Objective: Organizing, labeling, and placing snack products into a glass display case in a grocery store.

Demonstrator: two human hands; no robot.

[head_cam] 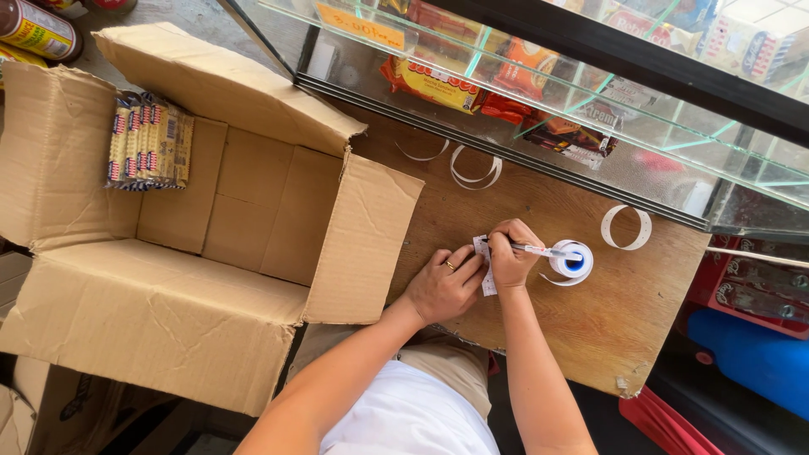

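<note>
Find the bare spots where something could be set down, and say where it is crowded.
Bare: the brown wooden board right of the right hand, below the white label roll; also the open cardboard box floor beside the wrapped snack bars. Crowded: around the left hand and white paper strip.

Overhead view of a worn wooden counter (581, 320) on which the right hand (511, 257) grips a white pen (543, 250), tip on a narrow white paper strip (484, 265), while the left hand (444, 285), a ring on one finger, presses the strip flat. A roll of white label tape (573, 261) lies just beside the pen, with loose curled strips (626, 227) nearby. At left stands an open cardboard box (253, 211) holding a stack of wrapped snack packs (149, 141); a glass display case (590, 93) of packaged goods runs behind.
</note>
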